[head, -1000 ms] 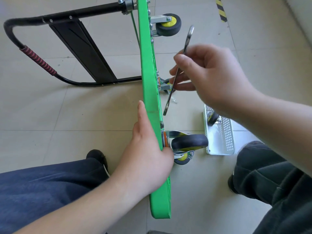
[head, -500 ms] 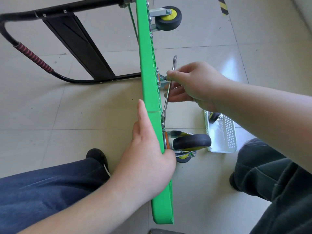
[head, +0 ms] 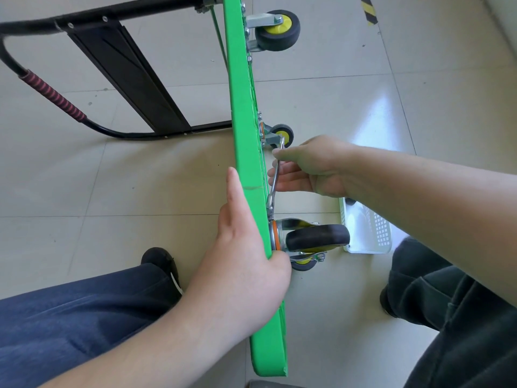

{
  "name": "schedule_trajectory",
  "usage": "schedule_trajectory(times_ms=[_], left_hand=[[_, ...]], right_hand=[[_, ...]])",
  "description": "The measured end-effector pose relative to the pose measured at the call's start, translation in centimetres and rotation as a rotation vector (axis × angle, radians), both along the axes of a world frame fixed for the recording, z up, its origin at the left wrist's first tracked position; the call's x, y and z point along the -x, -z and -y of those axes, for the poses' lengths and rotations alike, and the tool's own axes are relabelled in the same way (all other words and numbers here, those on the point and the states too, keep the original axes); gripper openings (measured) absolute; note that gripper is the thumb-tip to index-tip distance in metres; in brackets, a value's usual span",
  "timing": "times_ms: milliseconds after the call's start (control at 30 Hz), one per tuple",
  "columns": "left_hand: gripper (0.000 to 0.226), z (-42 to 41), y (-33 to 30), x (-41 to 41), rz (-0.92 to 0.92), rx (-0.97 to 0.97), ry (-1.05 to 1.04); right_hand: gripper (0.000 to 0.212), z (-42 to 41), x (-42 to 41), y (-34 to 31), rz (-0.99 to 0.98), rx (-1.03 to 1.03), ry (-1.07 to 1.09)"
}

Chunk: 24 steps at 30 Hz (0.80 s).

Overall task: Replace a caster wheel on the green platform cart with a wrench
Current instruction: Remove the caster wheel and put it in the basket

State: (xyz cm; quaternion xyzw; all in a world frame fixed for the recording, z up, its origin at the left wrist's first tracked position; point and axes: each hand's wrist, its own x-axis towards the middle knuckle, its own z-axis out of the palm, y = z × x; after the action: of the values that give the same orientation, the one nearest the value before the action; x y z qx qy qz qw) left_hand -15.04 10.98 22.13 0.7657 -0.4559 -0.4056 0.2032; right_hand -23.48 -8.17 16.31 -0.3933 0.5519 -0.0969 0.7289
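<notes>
Tiled floor point(head: 112, 177) below; left hand point(head: 246, 264) grips the cart point(head: 246, 152) edge; right hand point(head: 310, 169) just beside it pinches the wrench point(head: 273, 189), above the caster wheel point(head: 317, 238).

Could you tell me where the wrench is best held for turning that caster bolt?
Grip the wrench at its free upper shank, coming from the wheel side as the right hand does. Its lower end sits by the green deck, so that end gives leverage.

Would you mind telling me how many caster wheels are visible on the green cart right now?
4. One wheel at the far top, one small wheel mid-deck, one large wheel beside the left hand, and one wheel partly hidden beneath it. Others may be hidden.
</notes>
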Motion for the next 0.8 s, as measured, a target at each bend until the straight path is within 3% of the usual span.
schedule_trajectory(times_ms=[300,400,800], left_hand=[[0.116,0.0,-0.1,0.0,-0.009,-0.013,-0.003],[0.115,0.0,-0.2,0.0,-0.010,-0.027,-0.010],[0.116,0.1,-0.2,0.1,-0.030,-0.007,-0.029]], right_hand=[[0.026,-0.5,0.5,-1.0,0.024,0.169,0.020],[0.031,-0.3,0.6,-1.5,0.058,0.290,-0.008],[0.017,-3.6,1.7,-5.1,0.195,0.690,-0.101]])
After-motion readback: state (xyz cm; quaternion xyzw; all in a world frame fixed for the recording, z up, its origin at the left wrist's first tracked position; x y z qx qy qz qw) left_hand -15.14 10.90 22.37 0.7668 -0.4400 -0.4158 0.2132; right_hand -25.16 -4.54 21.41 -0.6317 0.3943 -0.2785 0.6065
